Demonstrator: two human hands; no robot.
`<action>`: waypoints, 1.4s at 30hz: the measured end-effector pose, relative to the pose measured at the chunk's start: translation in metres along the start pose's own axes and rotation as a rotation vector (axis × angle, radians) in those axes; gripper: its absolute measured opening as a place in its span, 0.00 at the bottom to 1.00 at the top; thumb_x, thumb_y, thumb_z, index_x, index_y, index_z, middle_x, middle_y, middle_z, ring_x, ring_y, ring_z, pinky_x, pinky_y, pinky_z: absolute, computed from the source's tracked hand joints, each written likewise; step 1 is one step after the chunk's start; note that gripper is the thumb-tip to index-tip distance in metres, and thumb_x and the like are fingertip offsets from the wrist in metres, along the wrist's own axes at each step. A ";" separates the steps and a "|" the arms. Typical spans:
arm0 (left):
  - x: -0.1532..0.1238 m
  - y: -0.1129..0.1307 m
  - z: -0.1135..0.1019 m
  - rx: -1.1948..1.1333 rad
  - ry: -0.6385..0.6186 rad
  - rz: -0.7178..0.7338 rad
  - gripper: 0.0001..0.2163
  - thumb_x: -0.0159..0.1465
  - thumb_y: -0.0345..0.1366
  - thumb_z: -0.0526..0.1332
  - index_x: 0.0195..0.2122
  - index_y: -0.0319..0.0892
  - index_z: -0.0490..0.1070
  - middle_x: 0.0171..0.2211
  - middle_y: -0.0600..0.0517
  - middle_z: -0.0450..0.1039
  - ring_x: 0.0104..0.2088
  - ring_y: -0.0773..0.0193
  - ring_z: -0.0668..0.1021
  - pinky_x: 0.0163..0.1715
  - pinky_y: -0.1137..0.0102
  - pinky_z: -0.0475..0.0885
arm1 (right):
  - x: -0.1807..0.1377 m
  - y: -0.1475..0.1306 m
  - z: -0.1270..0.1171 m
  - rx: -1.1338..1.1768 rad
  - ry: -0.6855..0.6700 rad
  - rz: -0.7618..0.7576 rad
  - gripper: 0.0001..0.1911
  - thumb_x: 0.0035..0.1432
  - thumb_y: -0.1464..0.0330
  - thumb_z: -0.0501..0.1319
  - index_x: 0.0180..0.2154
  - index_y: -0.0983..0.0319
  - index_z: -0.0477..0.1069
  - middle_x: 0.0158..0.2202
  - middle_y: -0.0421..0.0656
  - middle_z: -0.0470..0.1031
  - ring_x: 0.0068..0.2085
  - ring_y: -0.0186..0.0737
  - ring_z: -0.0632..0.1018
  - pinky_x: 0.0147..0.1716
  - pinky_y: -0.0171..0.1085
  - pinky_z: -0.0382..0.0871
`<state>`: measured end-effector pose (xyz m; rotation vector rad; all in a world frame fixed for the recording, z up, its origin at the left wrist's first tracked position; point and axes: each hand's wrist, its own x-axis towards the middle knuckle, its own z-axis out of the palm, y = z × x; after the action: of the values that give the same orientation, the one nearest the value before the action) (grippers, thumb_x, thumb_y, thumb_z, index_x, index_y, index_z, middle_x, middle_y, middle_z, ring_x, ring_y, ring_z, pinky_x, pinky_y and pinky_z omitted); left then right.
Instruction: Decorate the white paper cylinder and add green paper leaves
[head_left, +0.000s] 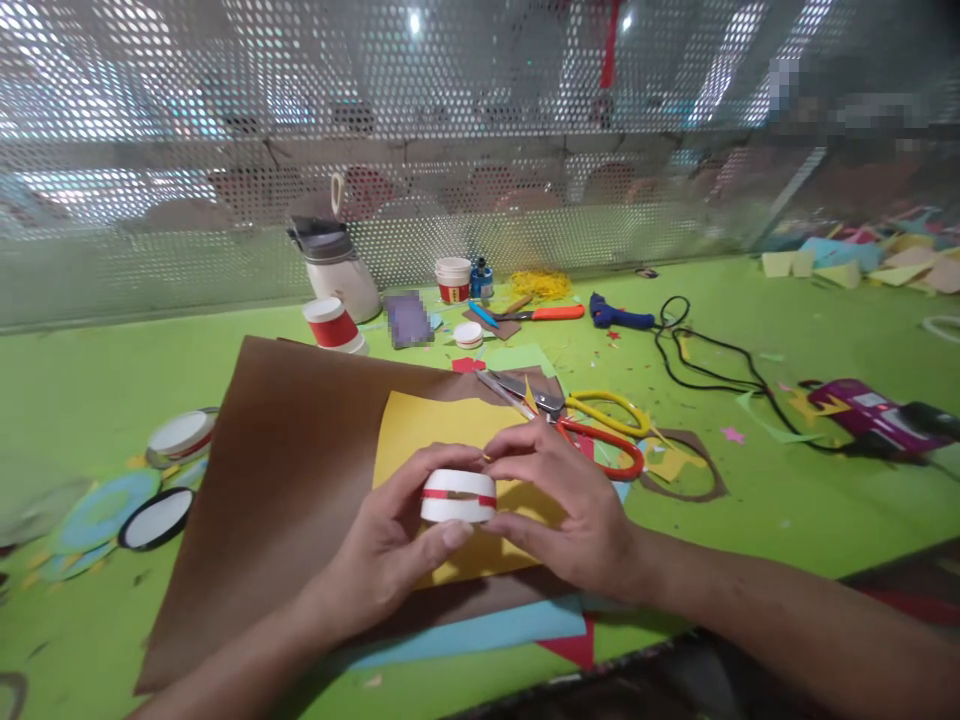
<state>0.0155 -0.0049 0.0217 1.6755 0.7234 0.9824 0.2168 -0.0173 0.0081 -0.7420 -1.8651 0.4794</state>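
Note:
Between my two hands is a small round white piece with a red band point(459, 508), which looks like a ring cut from a paper cup; a gap shows in its band. My left hand point(397, 525) grips it from the left, thumb at the lower front and fingers behind. At its right side my right hand point(570, 500) holds the edge between thumb and fingers. Below lie a yellow sheet point(405, 430) and a larger brown sheet point(285, 460). Just beyond my right hand rest scissors with one red and one yellow handle point(607, 410).
A glue gun point(626, 315) trails a black cord toward a purple box point(870, 415). Cups point(334, 325), a kettle point(341, 275) and a small blue bottle point(482, 280) stand at the back. Round paper pieces point(157, 518) lie left. A perforated metal screen point(480, 120) rises behind the green table.

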 end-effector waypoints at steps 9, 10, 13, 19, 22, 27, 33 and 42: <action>-0.001 -0.004 0.002 0.073 0.079 0.038 0.16 0.56 0.28 0.66 0.46 0.47 0.75 0.43 0.48 0.78 0.42 0.60 0.78 0.42 0.72 0.72 | 0.002 0.008 -0.005 0.010 -0.042 -0.025 0.13 0.56 0.70 0.65 0.44 0.64 0.71 0.42 0.48 0.72 0.44 0.42 0.73 0.44 0.42 0.70; -0.001 -0.005 0.002 0.078 0.084 0.028 0.17 0.56 0.28 0.67 0.46 0.46 0.74 0.43 0.48 0.78 0.41 0.60 0.78 0.41 0.72 0.72 | 0.003 0.009 -0.006 0.017 -0.047 -0.018 0.13 0.56 0.70 0.65 0.44 0.64 0.71 0.41 0.48 0.72 0.43 0.41 0.73 0.43 0.42 0.70; -0.001 -0.007 0.000 0.142 0.084 0.037 0.17 0.55 0.29 0.67 0.47 0.46 0.74 0.44 0.49 0.78 0.41 0.61 0.79 0.42 0.72 0.73 | 0.004 0.010 -0.007 0.050 -0.063 -0.007 0.13 0.55 0.70 0.66 0.43 0.65 0.72 0.40 0.49 0.73 0.42 0.41 0.74 0.42 0.41 0.70; -0.003 -0.003 0.000 0.248 0.094 0.116 0.17 0.56 0.31 0.67 0.47 0.48 0.74 0.43 0.51 0.79 0.41 0.62 0.79 0.42 0.73 0.73 | 0.005 0.008 -0.006 0.123 -0.074 -0.010 0.13 0.54 0.72 0.66 0.43 0.68 0.72 0.39 0.50 0.73 0.40 0.40 0.74 0.39 0.39 0.71; -0.004 -0.002 0.000 0.250 0.096 0.122 0.18 0.55 0.31 0.67 0.47 0.48 0.74 0.43 0.50 0.79 0.41 0.60 0.79 0.42 0.72 0.73 | 0.005 0.007 -0.007 0.146 -0.080 -0.019 0.13 0.54 0.72 0.66 0.43 0.69 0.72 0.39 0.51 0.73 0.40 0.40 0.74 0.40 0.39 0.71; -0.004 -0.006 -0.004 0.242 0.063 0.067 0.18 0.56 0.30 0.67 0.48 0.50 0.74 0.44 0.51 0.79 0.42 0.60 0.79 0.42 0.72 0.72 | 0.008 0.009 -0.009 0.135 -0.067 -0.027 0.13 0.55 0.72 0.66 0.43 0.69 0.72 0.38 0.50 0.73 0.39 0.39 0.75 0.39 0.38 0.71; -0.002 -0.006 -0.002 0.225 0.078 -0.042 0.15 0.57 0.31 0.65 0.46 0.45 0.72 0.41 0.49 0.78 0.38 0.62 0.79 0.37 0.74 0.74 | 0.005 0.015 -0.010 -0.054 0.011 -0.063 0.10 0.56 0.72 0.64 0.41 0.68 0.69 0.36 0.49 0.72 0.38 0.40 0.73 0.37 0.39 0.70; -0.003 0.005 0.003 0.037 0.045 -0.140 0.12 0.58 0.34 0.65 0.43 0.44 0.71 0.38 0.49 0.75 0.36 0.62 0.78 0.36 0.72 0.73 | 0.004 0.012 -0.011 -0.365 -0.233 -0.205 0.09 0.65 0.71 0.51 0.33 0.64 0.65 0.28 0.45 0.69 0.31 0.38 0.69 0.30 0.36 0.64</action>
<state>0.0171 -0.0099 0.0249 1.6153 0.8813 0.9149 0.2291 -0.0059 0.0078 -0.7452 -2.2545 0.0948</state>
